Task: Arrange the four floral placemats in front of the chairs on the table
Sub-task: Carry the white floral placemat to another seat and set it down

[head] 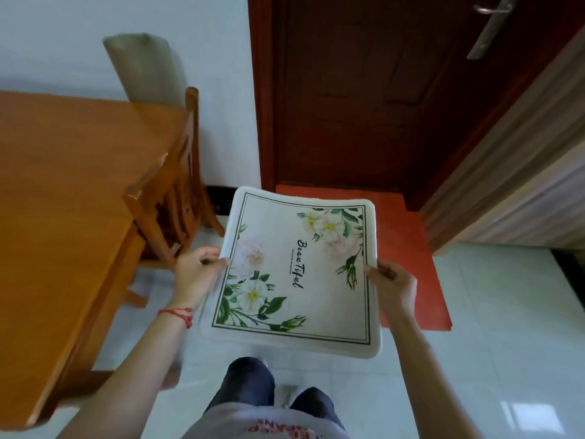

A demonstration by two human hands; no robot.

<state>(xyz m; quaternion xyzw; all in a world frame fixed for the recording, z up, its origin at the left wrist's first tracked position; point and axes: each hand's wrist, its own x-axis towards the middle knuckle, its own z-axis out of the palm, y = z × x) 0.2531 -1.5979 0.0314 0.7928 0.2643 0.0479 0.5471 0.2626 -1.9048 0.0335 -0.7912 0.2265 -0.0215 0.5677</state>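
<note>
A white floral placemat (pixel 304 267) with green leaves, pale flowers and the word "Beautiful" hangs flat in the air over the tiled floor. My left hand (pixel 198 270) grips its left edge and my right hand (pixel 391 285) grips its right edge. Whether more mats lie stacked beneath it I cannot tell. The wooden table (pixel 63 191) stands to my left with a bare top. A wooden chair (pixel 172 188) is pushed in at the table's right side, just left of the placemat.
A dark wooden door (pixel 364 90) is straight ahead with an orange doormat (pixel 414 255) before it. A striped curtain or wall panel (pixel 522 172) runs along the right. A padded chair back (pixel 145 68) shows behind the table against the white wall.
</note>
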